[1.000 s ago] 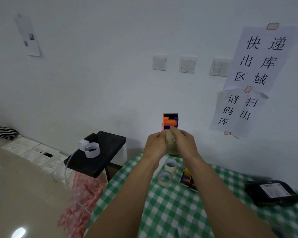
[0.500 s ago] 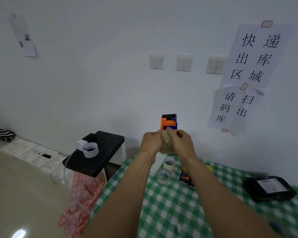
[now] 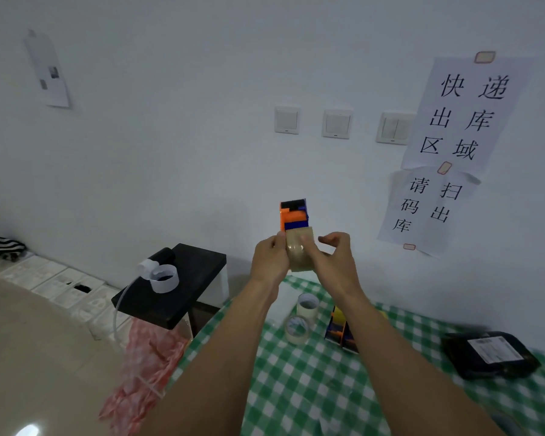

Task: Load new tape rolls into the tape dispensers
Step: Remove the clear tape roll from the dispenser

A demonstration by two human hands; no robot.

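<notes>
Green checked table (image 3: 312,388) by a white wall, both hands raised over its far edge.
Below the hands lie two spare rolls (image 3: 297,329), touching or nearly so, with a second dispenser (image 3: 340,328) just right of them under the right forearm; a black parcel (image 3: 488,357) sits well to the right. The left hand (image 3: 269,259) grips the brown roll (image 3: 299,250) by its left side; the right hand (image 3: 334,265) lays its thumb across the roll's face, fingers loosely bent and clear of it. The roll sits in the orange-and-blue dispenser (image 3: 293,214), which sticks up above the hands. Left of them stands a black stool (image 3: 183,297). Beyond are wall switches (image 3: 336,123) and paper signs (image 3: 463,114), up and to the right.
</notes>
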